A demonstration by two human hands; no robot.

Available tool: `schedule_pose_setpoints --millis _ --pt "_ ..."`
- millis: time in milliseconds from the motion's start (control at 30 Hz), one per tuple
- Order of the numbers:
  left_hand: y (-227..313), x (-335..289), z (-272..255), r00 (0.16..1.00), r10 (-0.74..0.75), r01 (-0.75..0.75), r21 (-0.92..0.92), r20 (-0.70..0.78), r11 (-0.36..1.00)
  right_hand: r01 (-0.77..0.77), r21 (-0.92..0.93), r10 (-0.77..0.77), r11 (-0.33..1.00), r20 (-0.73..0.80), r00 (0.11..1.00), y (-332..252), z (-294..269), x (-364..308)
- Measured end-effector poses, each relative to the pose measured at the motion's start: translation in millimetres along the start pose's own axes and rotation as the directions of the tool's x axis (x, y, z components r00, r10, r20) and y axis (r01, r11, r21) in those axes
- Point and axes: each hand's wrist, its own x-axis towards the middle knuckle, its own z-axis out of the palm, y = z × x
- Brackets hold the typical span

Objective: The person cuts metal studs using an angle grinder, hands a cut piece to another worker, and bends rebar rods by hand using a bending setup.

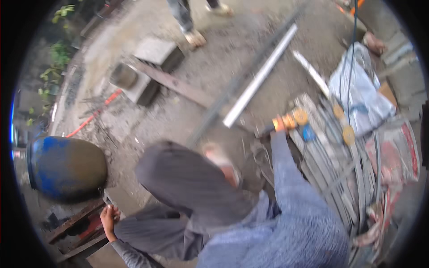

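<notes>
My right hand (279, 123) reaches forward, its fingers wrapped round a yellow tool with a dark end (288, 120); blur hides its exact kind. It is close to a bundle of grey strips (328, 147) with yellow and blue round pieces (308, 133) by them. At the lower left, beside my bent knee, my left hand (109, 218) has its fingers curled in. Whether something small is pinched there does not show clearly. A long white bar (260, 76) lies on the ground ahead of my right hand.
A blue, mud-stained drum (67, 167) lies at the left. Concrete blocks (157, 50) and a rusty plank (174, 83) lie ahead. White sacks (357, 89) and a red-and-white bag (395, 152) are at the right. Another person's feet (195, 39) are at the top.
</notes>
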Motion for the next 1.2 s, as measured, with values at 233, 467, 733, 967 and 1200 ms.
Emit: schedule_pose_setpoints --millis 233,467,733,967,1200 --pt "17 -25 22 0.995 -0.012 0.008 -0.041 -0.103 0.999 -0.207 -0.080 0.208 0.975 0.007 0.978 5 -29 -14" --pt "7 -18 16 0.993 0.034 -0.047 -0.112 -0.112 0.993 -0.099 -0.333 0.061 0.938 -0.124 0.990 -4 -14 -18" --pt "16 -17 23 0.992 0.038 -0.051 -0.107 -0.120 0.993 -0.128 -0.290 0.116 0.949 -0.058 0.992 7 -20 5" --pt "19 -15 26 0.993 0.054 -0.064 -0.101 -0.106 0.993 -0.129 -0.207 0.123 0.970 -0.044 0.991 -1 -24 -7" --pt "13 -19 20 0.993 0.011 -0.025 -0.113 -0.119 0.993 -0.306 -0.050 0.309 0.951 0.083 0.947 -34 -18 -61"
